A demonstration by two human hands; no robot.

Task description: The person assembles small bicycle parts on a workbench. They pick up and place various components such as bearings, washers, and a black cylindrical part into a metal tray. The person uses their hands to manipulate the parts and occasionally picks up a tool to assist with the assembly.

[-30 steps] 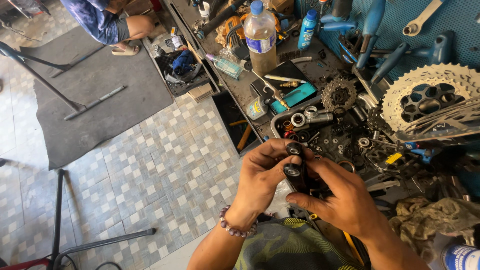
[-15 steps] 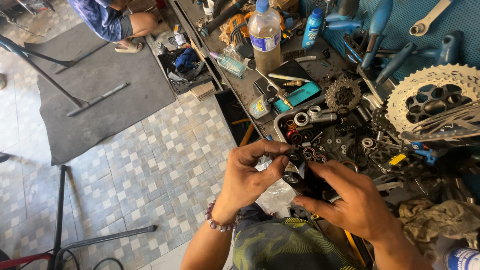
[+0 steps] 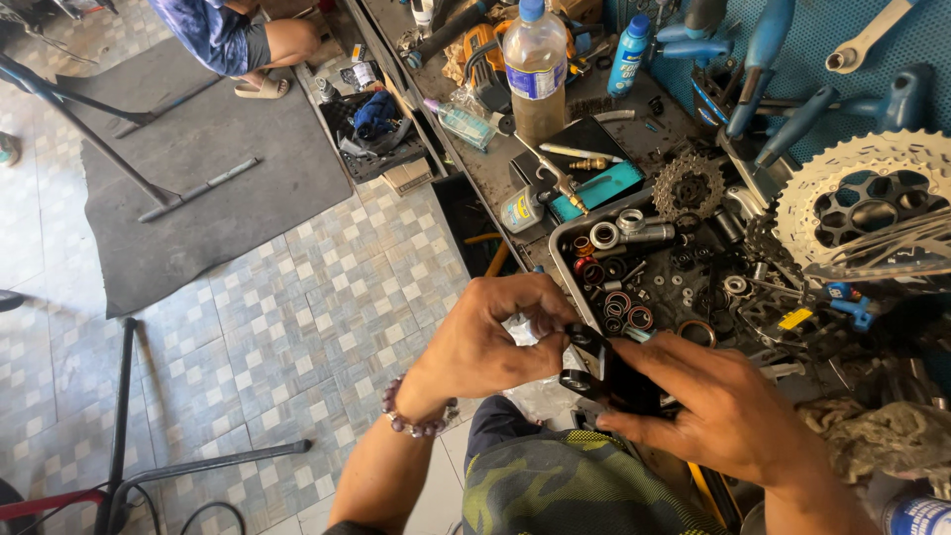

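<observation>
Hands, left (image 3: 490, 342) and right (image 3: 718, 411), grip one black bike part (image 3: 594, 362) (beside the parts tray (image 3: 561, 238)).

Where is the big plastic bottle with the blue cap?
In the head view, the clear plastic bottle with a blue cap stands at the top centre on the cluttered workbench, left of the small blue bottle and just behind the black pad.

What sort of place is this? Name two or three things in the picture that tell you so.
Most likely a bicycle repair workshop. A large toothed gear cluster sits on the cluttered bench, blue-handled tools hang on the wall, and a metal tray holds bearings and rings beside the person's hands.
</observation>
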